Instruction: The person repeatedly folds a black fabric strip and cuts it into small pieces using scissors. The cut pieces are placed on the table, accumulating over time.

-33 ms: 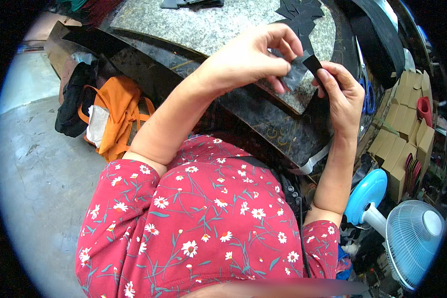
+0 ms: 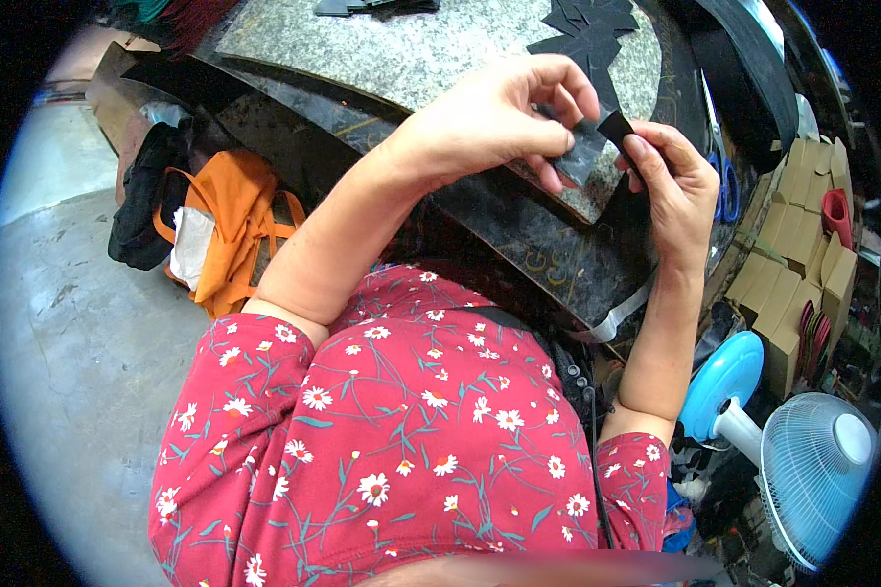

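Above the speckled stone-like slab [image 2: 382, 59], my left hand [image 2: 504, 117] pinches a thin, shiny dark-grey piece [image 2: 584, 157] between thumb and fingers. My right hand [image 2: 671, 186], close by on the right, grips a small black strip [image 2: 616, 127] between thumb and forefinger. The strip's upper end stands beside the grey piece; whether the two touch I cannot tell. Beyond my hands lies a loose pile of flat black cut pieces [image 2: 587, 49]. My left fingers partly hide the grey piece.
A short stack of dark pieces [image 2: 377, 6] sits at the slab's far edge. Blue-handled scissors [image 2: 726, 191] lie right of my right hand. Cardboard boxes [image 2: 783, 264] and a blue-white fan [image 2: 817, 470] stand at right. An orange bag [image 2: 235, 225] hangs at left.
The grey piece has turned slightly and shows more of its face under my left fingers. My left hand has shifted a little; my right hand is nearly still.
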Tool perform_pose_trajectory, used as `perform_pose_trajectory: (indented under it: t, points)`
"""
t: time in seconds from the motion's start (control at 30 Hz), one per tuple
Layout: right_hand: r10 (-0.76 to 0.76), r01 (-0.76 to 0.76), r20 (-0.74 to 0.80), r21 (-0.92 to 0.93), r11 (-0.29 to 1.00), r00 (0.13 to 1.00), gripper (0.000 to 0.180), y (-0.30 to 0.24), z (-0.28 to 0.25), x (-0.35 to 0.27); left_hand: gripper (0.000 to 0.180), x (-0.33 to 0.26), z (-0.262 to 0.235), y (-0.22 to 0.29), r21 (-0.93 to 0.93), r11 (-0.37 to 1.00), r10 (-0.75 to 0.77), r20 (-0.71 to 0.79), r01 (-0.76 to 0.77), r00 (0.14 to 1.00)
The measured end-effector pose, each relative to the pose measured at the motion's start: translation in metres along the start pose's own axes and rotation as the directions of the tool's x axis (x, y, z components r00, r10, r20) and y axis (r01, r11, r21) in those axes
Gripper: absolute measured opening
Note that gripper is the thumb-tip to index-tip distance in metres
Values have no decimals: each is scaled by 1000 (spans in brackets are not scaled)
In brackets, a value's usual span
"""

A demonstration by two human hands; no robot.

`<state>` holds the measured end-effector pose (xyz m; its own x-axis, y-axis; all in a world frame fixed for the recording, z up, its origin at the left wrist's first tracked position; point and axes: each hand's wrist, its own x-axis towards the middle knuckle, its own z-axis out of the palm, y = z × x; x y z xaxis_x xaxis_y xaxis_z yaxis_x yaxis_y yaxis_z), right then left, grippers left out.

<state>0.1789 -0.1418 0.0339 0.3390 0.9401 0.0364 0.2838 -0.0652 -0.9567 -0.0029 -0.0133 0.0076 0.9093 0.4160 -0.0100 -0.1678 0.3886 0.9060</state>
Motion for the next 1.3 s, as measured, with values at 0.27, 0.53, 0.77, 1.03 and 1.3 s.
perform_pose_trajectory:
  t: [0.27, 0.53, 0.77, 1.03, 1.3]
  points:
    - [74, -70, -157, 26, 997, 985, 8, -10, -3, 1, 23, 1, 0, 0, 218, 974, 97, -157, -62, 983]
    - [20, -19, 4, -127, 992, 1000, 12, -13, 8, -3, 23, 2, 3, -6, 218, 972, 137, -195, -93, 971]
    - [28, -9, 98, -187, 982, 995, 13, -11, 8, 0, 23, 4, 5, -9, 231, 966, 152, -140, -117, 978]
    - [25, -9, 80, -189, 982, 996, 13, -10, 6, 1, 23, 2, 5, -6, 228, 972, 97, -132, -65, 987]
    - [14, 5, 89, -210, 978, 996, 14, -12, 7, 0, 23, 4, 8, -9, 300, 946, 170, -133, -124, 976]
